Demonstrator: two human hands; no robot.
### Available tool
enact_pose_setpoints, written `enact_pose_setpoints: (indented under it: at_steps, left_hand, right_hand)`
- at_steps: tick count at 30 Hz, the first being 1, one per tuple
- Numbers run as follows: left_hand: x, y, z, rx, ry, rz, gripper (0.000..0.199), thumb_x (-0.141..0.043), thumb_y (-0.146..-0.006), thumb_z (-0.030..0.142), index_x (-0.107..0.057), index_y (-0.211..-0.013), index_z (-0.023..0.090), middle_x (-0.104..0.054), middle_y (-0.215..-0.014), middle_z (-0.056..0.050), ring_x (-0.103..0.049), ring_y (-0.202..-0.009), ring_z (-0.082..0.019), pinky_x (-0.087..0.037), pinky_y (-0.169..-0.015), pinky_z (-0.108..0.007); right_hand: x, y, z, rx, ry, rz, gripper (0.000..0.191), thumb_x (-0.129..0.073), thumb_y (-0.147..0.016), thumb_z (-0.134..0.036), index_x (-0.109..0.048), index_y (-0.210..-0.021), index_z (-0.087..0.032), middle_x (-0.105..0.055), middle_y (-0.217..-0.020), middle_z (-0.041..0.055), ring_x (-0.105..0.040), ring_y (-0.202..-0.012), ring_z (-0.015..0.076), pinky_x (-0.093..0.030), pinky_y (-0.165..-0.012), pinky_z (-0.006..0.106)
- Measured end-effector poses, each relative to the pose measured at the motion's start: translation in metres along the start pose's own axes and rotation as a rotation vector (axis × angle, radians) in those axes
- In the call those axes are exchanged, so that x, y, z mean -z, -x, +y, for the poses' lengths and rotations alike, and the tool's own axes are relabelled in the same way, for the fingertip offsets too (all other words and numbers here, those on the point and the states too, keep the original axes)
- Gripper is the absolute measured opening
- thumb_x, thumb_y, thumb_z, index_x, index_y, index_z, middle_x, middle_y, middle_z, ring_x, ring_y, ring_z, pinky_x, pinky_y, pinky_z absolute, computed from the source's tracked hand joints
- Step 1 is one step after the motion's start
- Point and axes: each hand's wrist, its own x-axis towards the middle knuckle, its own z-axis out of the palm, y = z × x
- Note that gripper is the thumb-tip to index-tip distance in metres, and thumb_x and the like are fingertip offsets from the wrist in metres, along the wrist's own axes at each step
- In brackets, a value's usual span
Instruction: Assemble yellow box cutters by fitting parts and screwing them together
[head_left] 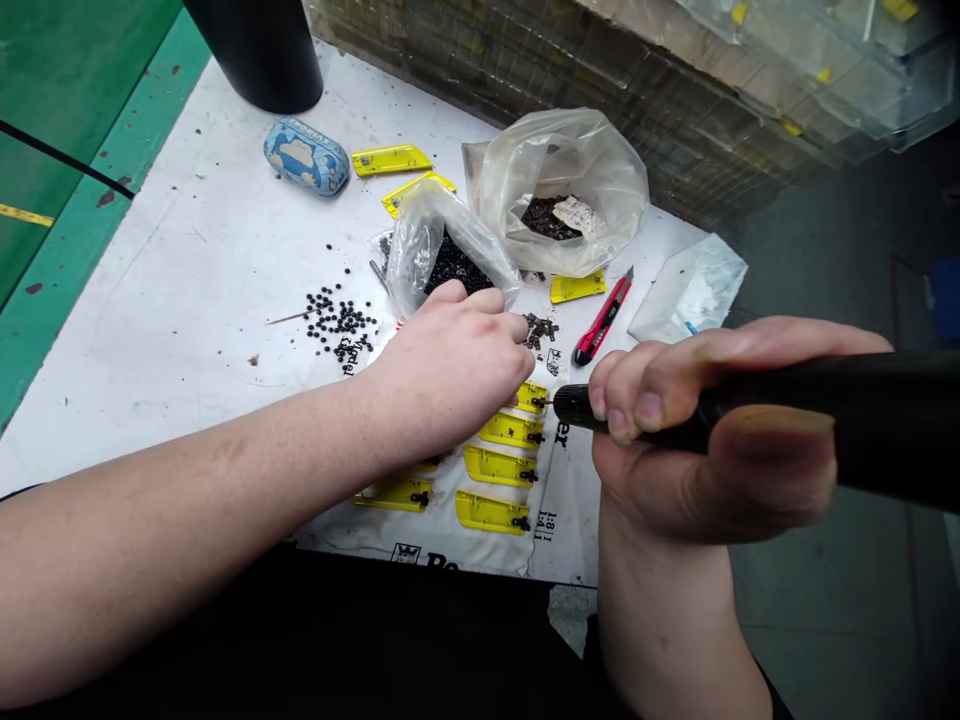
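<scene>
My right hand [697,430] grips a black electric screwdriver [847,425], and its thin bit [544,402] points at a yellow plastic part [531,398] partly covered by my left hand [450,375]. The curled fingers of that hand hang just past a clear bag of small black parts [450,262]. More yellow parts with black fittings [491,512] lie in rows below it on a printed white sheet [551,545]. Whether my left hand grips anything, I cannot tell.
A second plastic bag [562,180], loose black pieces [337,320], a red utility knife [601,320] and a blue case [306,156] lie on the white-covered bench [187,300]. A black cylinder [262,50] stands behind, with stacked plastic-wrapped goods [637,90] along the far edge.
</scene>
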Motion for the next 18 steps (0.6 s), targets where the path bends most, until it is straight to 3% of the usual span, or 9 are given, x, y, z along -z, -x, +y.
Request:
enact_pose_setpoints:
  at_steps: [10, 15, 18]
  left_hand:
    - [0.002, -0.0006, -0.0001, 0.003, -0.001, -0.008, 0.016, -0.077, -0.096, 0.023, -0.075, -0.081, 0.019, -0.071, -0.088, -0.006, -0.061, -0.098, -0.029, -0.036, -0.081, -0.043]
    - [0.0037, -0.0012, 0.0001, 0.012, 0.0, -0.039, 0.017, -0.083, -0.094, 0.03, -0.076, -0.083, 0.02, -0.073, -0.092, -0.005, -0.062, -0.1, -0.029, -0.036, -0.082, -0.044]
    - [0.0055, -0.001, -0.0005, 0.012, -0.003, -0.037, 0.019, -0.086, -0.092, 0.033, -0.076, -0.083, 0.02, -0.074, -0.093, -0.005, -0.062, -0.099, -0.029, -0.036, -0.081, -0.044]
  right_hand:
    - [-0.0012, -0.0077, 0.0, 0.074, 0.037, -0.032, 0.03, -0.097, -0.079, -0.042, -0.072, -0.077, -0.026, -0.055, -0.058, -0.0075, -0.047, -0.039, 0.0104, -0.043, -0.038, 0.031]
    - [-0.0059, -0.0013, 0.0005, 0.054, 0.022, 0.042, 0.021, -0.092, -0.083, -0.031, -0.072, -0.082, -0.025, -0.058, -0.06, -0.0072, -0.049, -0.042, 0.0108, -0.043, -0.041, 0.03]
    - [-0.0054, 0.0003, 0.0012, 0.031, 0.006, 0.049, 0.02, -0.091, -0.087, -0.036, -0.075, -0.091, -0.024, -0.059, -0.062, -0.007, -0.051, -0.045, 0.011, -0.044, -0.044, 0.029]
